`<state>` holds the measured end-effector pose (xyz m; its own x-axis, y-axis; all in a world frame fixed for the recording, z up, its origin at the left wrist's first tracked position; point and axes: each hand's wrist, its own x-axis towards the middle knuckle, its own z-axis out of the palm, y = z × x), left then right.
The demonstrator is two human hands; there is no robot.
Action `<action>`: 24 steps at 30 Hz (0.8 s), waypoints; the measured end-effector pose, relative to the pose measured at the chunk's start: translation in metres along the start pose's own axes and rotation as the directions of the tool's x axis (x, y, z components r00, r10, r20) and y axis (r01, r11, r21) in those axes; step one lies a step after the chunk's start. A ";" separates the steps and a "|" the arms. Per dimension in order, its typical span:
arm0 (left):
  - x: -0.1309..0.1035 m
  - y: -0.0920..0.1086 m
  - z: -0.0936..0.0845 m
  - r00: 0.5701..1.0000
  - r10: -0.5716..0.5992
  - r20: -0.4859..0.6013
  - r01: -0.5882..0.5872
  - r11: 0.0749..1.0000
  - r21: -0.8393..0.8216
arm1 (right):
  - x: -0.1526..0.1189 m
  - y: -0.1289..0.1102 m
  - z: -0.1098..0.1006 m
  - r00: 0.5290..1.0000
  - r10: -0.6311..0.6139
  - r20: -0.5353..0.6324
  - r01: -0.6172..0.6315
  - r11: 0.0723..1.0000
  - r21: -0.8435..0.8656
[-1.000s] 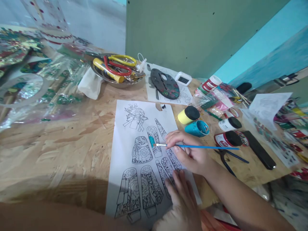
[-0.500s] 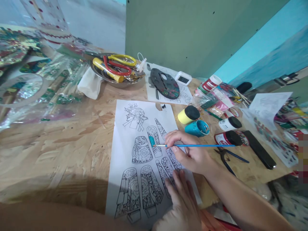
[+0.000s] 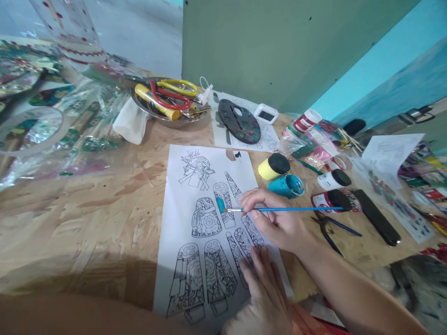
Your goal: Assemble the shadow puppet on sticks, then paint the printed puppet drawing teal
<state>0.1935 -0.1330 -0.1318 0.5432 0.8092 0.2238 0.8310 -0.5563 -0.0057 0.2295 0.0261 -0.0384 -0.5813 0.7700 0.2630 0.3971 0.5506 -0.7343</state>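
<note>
A thin blue paintbrush is pinched in my right hand, its bristles touching the printed paper just beside a small teal painted patch. The white sheet carries black line drawings of patterned figure parts. Lower down, my left hand lies flat on the sheet's near right part, fingers stretched out. An uncapped teal paint jar lies tilted just beyond my right hand, next to a yellow jar with a black lid.
A metal bowl of scissors and tools stands at the back, near a dark paint palette and a white timer. Right of my hand are a red jar, pliers and a black case. Plastic-wrapped sticks lie left.
The brush tip has shifted slightly to the right along the paper, and the brush's rear end has risen a little. My left hand has stayed in place.
</note>
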 end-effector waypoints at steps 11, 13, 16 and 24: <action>0.000 -0.001 0.000 0.999 -0.012 0.032 0.012 1.000 0.022 | 0.001 0.002 0.001 0.999 -0.008 -0.032 0.008 1.000 0.015; 0.002 -0.001 -0.001 0.999 -0.010 0.038 0.008 0.999 0.049 | 0.001 0.000 0.000 0.999 -0.016 -0.051 0.017 0.999 0.034; 0.003 -0.003 -0.004 0.999 0.002 0.040 -0.006 0.996 0.089 | 0.002 -0.001 -0.001 0.998 -0.022 -0.055 0.026 0.998 0.060; 0.002 -0.009 -0.006 0.999 0.048 0.007 -0.049 0.987 0.152 | 0.002 0.004 0.001 1.000 0.007 -0.017 -0.007 1.000 0.008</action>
<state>0.1863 -0.1275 -0.1252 0.5835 0.7827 0.2169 0.8121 -0.5597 -0.1651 0.2293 0.0292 -0.0410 -0.5667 0.7790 0.2683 0.3951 0.5427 -0.7412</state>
